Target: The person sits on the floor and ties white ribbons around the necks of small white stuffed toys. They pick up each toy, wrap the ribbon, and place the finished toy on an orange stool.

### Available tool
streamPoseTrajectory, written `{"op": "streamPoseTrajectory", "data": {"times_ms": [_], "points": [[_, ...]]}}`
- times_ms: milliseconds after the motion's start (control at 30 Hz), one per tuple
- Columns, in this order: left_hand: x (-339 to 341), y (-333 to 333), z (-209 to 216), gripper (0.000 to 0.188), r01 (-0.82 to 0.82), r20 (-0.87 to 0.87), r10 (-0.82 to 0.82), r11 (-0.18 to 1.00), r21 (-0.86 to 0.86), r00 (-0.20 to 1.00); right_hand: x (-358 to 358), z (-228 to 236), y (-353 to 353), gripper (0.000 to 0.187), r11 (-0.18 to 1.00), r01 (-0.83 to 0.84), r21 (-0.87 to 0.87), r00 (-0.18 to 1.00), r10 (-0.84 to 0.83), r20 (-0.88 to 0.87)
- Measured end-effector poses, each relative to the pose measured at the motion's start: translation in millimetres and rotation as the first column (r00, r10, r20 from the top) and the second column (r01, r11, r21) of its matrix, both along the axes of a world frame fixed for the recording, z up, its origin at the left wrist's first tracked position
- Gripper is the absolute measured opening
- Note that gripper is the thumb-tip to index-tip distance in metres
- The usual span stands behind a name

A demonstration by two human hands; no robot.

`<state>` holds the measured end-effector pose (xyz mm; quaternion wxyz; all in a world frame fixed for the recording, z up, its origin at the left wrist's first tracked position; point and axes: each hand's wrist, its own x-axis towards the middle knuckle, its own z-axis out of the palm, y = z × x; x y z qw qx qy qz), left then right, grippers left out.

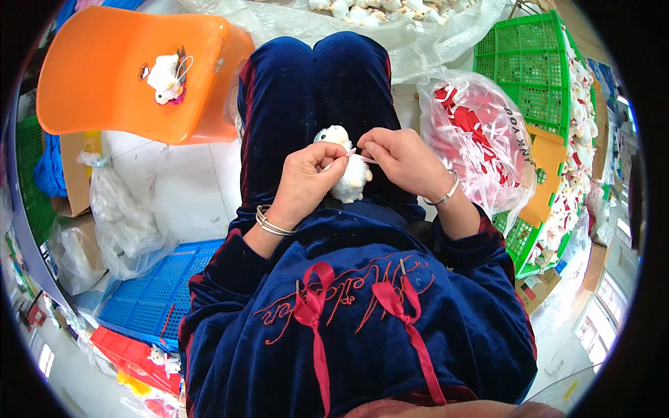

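A small white and grey plush toy [348, 182] rests on my lap, its head toward my knees. At its neck runs a thin pale pink ribbon [364, 159]. My left hand [312, 171] pinches the ribbon close against the toy's neck, thumb and forefinger together. Just to the right, my right hand [398, 159] is closed on the ribbon's other stretch, its fingertips beside the toy. The fingers partly cover the neck, so how the ribbon is looped there cannot be made out.
An orange plastic stool [104, 76] at the left holds another white plush toy [164, 78]. On the right lies a clear bag [481, 132] of red and white pieces, beside green crates [523, 63] of toys. A blue crate [146, 292] sits at lower left.
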<state>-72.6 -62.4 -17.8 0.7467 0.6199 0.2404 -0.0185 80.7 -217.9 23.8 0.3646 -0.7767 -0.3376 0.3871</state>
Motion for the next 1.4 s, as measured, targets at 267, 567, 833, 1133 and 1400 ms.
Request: {"op": "streamPoseTrajectory", "data": {"times_ms": [267, 567, 833, 1133, 1400], "points": [[0.7, 9.4, 1.4, 0.014, 0.114, 0.040, -0.119, 0.988, 0.107, 0.992, 24.2, 7.6, 5.5, 0.022, 0.959, -0.235, -0.158, 0.972, 0.227, -0.069], [-4.0, 10.9, -8.9, 0.015, 0.170, 0.037, -0.167, 0.980, -0.103, 0.985, 20.7, 2.6, -0.6, 0.020, 0.977, -0.199, -0.074, 0.968, 0.207, 0.140], [-0.3, 9.1, -13.5, 0.014, 0.144, -0.010, -0.148, 0.973, -0.179, 0.989, 33.5, -7.0, -20.7, 0.024, 0.994, -0.091, -0.060, 0.734, 0.026, -0.679], [-3.4, 6.8, -21.9, 0.016, 0.095, 0.007, -0.097, 0.958, -0.270, 0.995, 11.1, -6.7, -4.1, 0.018, 0.975, 0.221, -0.019, 0.649, -0.162, -0.743], [-3.6, 8.7, -17.6, 0.016, 0.135, 0.025, -0.133, 0.972, -0.190, 0.991, 4.6, -14.8, 3.0, 0.014, 0.982, 0.176, 0.063, 0.848, -0.119, -0.516]]}}
